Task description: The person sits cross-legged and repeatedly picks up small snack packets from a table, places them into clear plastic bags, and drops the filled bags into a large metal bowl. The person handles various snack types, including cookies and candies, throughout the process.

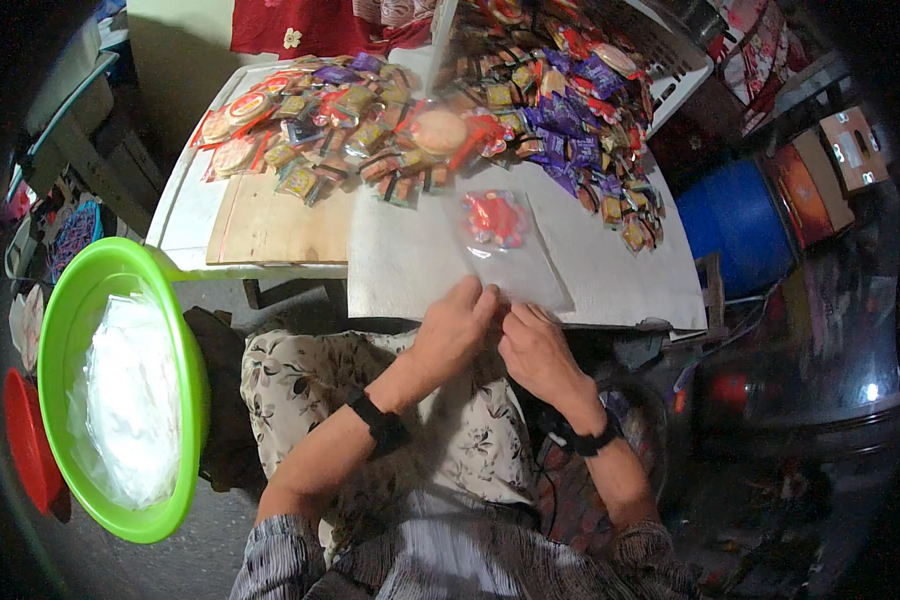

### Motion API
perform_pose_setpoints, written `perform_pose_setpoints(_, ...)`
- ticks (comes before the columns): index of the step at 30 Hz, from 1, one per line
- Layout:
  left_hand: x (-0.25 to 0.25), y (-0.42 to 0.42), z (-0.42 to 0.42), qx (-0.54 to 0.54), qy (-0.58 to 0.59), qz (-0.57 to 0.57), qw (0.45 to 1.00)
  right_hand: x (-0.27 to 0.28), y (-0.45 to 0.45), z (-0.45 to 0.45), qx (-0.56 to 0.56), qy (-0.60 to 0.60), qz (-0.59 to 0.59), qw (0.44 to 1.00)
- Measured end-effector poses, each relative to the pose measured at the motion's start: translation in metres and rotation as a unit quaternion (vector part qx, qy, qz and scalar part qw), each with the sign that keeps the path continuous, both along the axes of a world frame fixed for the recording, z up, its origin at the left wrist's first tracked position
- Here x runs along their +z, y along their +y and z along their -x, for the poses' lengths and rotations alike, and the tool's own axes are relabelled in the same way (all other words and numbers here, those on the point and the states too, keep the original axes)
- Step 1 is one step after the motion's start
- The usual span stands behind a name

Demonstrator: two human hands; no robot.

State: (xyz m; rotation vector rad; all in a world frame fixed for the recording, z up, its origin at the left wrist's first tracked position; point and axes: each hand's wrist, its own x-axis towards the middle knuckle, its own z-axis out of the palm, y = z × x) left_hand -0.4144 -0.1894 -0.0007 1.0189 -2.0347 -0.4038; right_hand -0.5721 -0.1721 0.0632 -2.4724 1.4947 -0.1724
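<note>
A clear plastic bag (521,274) lies on the white sheet (397,262) at the table's front. Inside its far end, or directly on it, sits a red packet (495,217) with a colourful edge; the blur hides which. My left hand (457,319) pinches the bag's near edge between thumb and fingers. Close beside it, my right hand (540,345) grips the same edge with curled fingers. Beyond the bag spreads a heap of small wrapped snacks (330,139). A round pale biscuit in a wrapper (441,132) lies at the heap's front, and purple packets (570,139) gather on the right.
A green basin (49,360) holding clear plastic bags (131,405) stands at the left, with a red basin (26,442) behind it. A tipped white crate (679,82) borders the heap at the back right. Right of the table is a blue drum (735,225).
</note>
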Motion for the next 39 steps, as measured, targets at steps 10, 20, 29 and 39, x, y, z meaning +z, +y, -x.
perform_pose_setpoints(10, -0.01, -0.004, 0.006, -0.045, -0.019, 0.071, 0.996, 0.047, -0.142, 0.008, -0.227, -0.468, -0.226, 0.824)
perform_pose_setpoints(20, 0.002, -0.002, -0.003, -0.056, -0.044, 0.063, 0.996, -0.015, -0.286, -0.003, -0.319, -0.541, -0.301, 0.717)
perform_pose_setpoints(29, -0.009, -0.006, 0.002, -0.069, -0.019, 0.074, 0.995, 0.0, -0.273, -0.013, -0.368, -0.382, -0.028, 0.847)
perform_pose_setpoints(39, -0.01, -0.002, 0.0, -0.033, 0.034, 0.007, 0.999, 0.029, -0.067, 0.076, -0.234, -0.507, -0.094, 0.824)
